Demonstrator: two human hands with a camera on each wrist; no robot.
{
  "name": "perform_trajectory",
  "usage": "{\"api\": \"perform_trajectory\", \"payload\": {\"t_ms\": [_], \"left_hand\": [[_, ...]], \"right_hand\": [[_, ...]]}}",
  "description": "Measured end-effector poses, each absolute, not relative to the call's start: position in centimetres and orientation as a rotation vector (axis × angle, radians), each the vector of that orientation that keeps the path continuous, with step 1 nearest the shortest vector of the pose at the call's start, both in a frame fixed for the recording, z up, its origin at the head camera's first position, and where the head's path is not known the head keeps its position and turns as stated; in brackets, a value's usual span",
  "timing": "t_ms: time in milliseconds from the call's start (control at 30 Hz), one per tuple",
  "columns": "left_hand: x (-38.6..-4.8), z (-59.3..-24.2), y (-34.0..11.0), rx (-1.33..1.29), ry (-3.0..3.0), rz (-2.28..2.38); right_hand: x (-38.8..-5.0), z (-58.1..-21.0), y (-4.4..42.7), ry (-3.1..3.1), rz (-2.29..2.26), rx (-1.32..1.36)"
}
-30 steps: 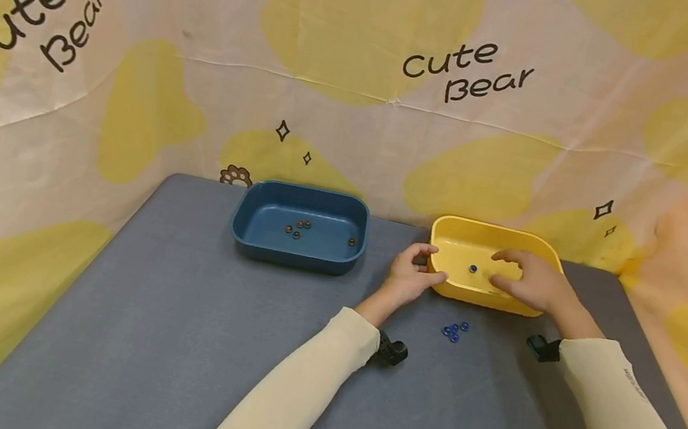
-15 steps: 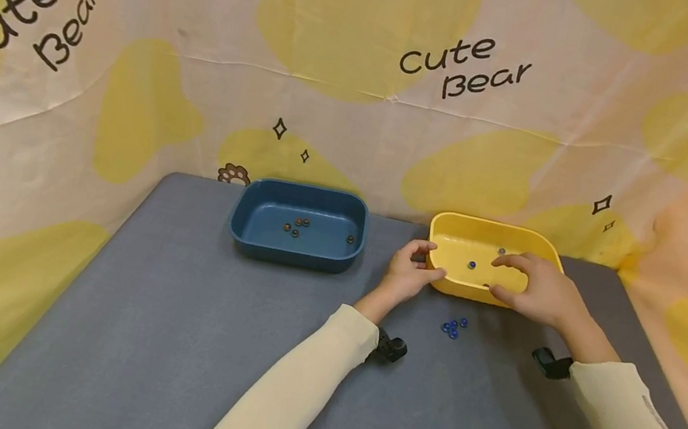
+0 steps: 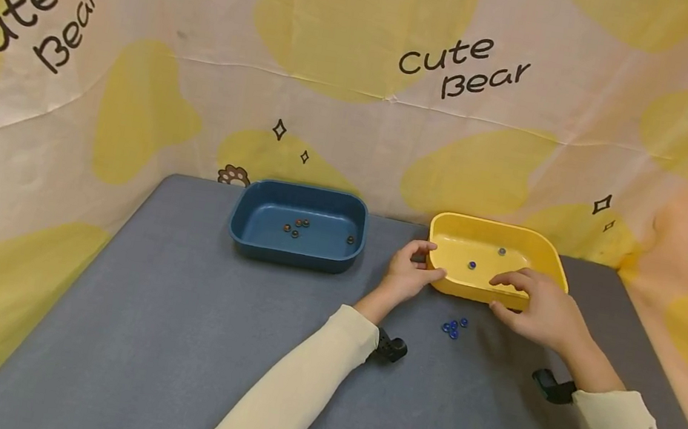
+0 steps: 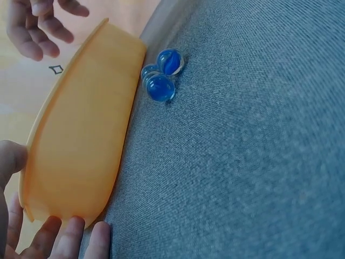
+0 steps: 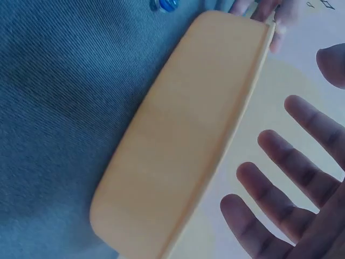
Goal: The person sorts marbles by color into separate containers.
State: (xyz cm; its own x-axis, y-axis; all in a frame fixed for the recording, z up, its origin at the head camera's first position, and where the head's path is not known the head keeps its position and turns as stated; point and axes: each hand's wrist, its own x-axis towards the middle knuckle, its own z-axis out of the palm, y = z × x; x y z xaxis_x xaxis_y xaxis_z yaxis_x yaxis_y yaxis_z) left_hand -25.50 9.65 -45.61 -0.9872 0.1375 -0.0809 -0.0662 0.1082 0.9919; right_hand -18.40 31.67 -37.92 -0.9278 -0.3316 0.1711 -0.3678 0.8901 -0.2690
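Observation:
A yellow plastic tub (image 3: 457, 290) stands at the back right of the table. My left hand (image 3: 405, 271) grips its left end, thumb and fingers about the corner; the left wrist view shows the fingertips against the yellow wall (image 4: 81, 145). Over the tub's front right rim hovers my right hand (image 3: 538, 309), fingers spread with nothing between them, as the right wrist view also shows. Inside the tub lie a blue marble (image 3: 472, 265) and a paler one (image 3: 502, 251). Several blue marbles (image 3: 454, 325) sit clustered on the table before it.
To the left stands a blue tub (image 3: 292, 259) with several brown marbles (image 3: 298, 223) inside. A grey cloth (image 3: 178, 323) covers the table. Patterned fabric (image 3: 355, 59) hangs behind and at both sides.
My right hand has drawn back from inside the yellow tub toward me and slightly right. A second, paler marble has come into view in the tub. My left hand keeps its place.

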Motion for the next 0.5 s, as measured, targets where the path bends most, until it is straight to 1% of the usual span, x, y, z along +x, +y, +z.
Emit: {"api": "perform_trajectory", "payload": {"t_ms": [500], "left_hand": [[-25.6,-45.5,9.5,0.081,2.219,2.002]], "right_hand": [[-17.9,-40.4,30.7,-2.963,0.471,0.582]]}}
